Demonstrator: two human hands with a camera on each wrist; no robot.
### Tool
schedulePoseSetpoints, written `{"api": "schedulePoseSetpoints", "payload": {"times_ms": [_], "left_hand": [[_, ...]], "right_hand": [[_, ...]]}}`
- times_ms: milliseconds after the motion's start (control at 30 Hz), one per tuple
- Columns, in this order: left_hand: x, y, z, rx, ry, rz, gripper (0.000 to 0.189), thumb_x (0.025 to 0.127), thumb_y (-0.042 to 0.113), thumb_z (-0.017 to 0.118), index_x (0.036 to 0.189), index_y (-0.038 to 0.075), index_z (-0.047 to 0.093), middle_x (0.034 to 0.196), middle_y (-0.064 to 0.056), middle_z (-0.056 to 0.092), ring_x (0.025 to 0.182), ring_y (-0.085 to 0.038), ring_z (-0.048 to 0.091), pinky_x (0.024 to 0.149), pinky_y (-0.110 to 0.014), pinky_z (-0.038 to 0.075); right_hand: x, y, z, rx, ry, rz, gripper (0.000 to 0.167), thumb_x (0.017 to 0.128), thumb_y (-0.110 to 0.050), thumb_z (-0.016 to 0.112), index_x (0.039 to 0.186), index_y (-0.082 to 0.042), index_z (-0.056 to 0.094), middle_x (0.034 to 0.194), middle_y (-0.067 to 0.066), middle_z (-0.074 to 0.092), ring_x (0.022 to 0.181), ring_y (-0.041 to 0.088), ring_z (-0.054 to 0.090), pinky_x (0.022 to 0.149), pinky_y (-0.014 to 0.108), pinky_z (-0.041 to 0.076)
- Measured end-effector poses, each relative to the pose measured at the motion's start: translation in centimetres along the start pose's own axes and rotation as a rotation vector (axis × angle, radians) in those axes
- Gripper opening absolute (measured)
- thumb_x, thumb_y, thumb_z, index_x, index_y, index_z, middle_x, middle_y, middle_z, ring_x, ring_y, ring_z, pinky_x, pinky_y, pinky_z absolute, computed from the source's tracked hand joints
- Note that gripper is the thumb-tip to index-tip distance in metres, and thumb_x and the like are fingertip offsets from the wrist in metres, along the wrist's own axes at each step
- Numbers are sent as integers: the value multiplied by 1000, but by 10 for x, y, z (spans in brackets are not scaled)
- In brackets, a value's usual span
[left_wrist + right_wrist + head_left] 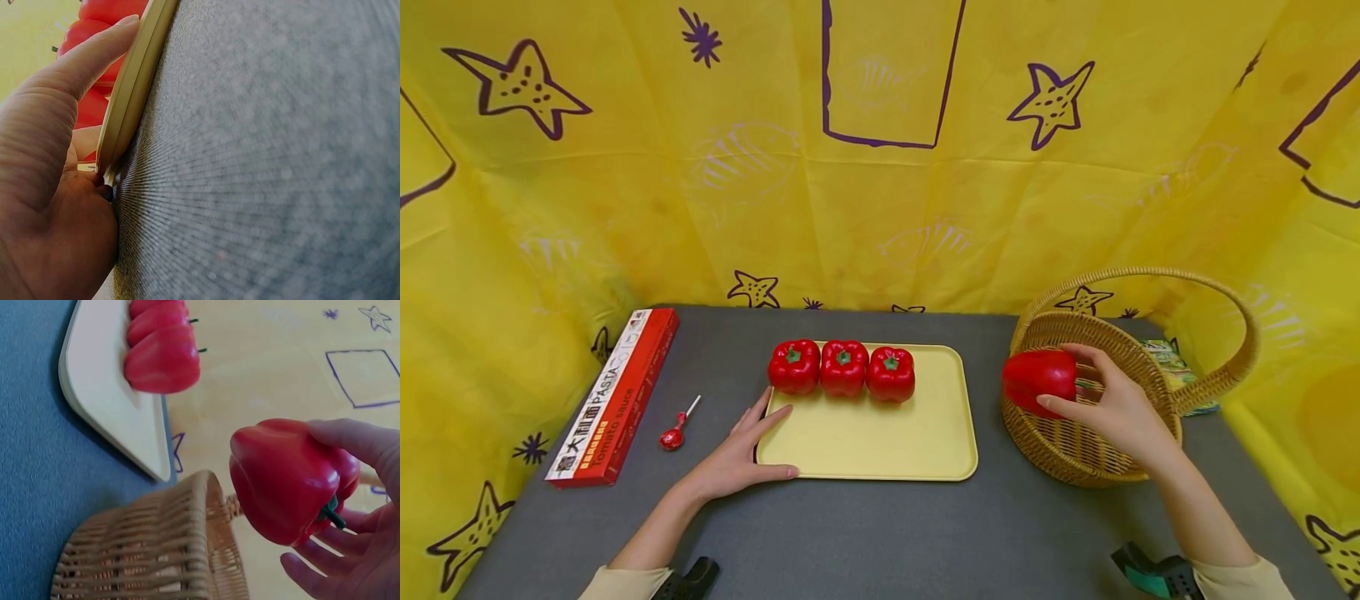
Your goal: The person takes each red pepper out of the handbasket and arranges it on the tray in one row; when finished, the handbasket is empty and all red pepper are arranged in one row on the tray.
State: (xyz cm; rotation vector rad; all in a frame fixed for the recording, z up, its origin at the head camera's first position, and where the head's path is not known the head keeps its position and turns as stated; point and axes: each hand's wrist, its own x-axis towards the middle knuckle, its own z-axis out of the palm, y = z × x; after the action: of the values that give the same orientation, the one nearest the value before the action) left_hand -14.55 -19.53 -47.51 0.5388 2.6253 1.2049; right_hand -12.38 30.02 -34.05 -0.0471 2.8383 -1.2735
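Observation:
My right hand [1116,410] holds a red bell pepper [1037,380] over the left side of a wicker basket [1153,382]. In the right wrist view, thumb and fingers grip this pepper [284,481], its green stem towards the palm. My left hand [739,460] lies spread at the left end of a pale yellow tray [880,442]. Its thumb rests along the front left corner, and the left wrist view has the thumb [103,53] extended along the tray rim [128,100]. Three more red bell peppers [843,367] stand in a row along the tray's back edge, stems up.
At far left lies a long red and white pasta sauce box [613,396]. A red lollipop [673,437] sits between it and the tray. Over the basket arches a tall handle [1243,333]; a green patterned packet [1172,362] lies behind it. A yellow printed cloth [865,192] backs the grey table.

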Motion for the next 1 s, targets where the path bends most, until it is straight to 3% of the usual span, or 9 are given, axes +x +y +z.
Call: {"api": "schedulePoseSetpoints", "payload": {"times_ms": [467,1000], "left_hand": [[0,0,-1,-5,6,26,94,74,44,83,150,9,39,162,-16,5,143,-47,5,103,-73,16],[1,-2,-1,-3,-6,12,93,74,46,81,150,12,39,162,-15,4,142,-50,5,102,-74,15]], "right_hand": [[8,-15,27,32,-52,-71,72,81,-33,81,138,-9,46,134,18,51,114,45,56,78,45,56],[32,-23,58,-56,-87,-226,73,75,-25,86,135,-4,50,127,18,58,109,40,60,81,47,55]]}}
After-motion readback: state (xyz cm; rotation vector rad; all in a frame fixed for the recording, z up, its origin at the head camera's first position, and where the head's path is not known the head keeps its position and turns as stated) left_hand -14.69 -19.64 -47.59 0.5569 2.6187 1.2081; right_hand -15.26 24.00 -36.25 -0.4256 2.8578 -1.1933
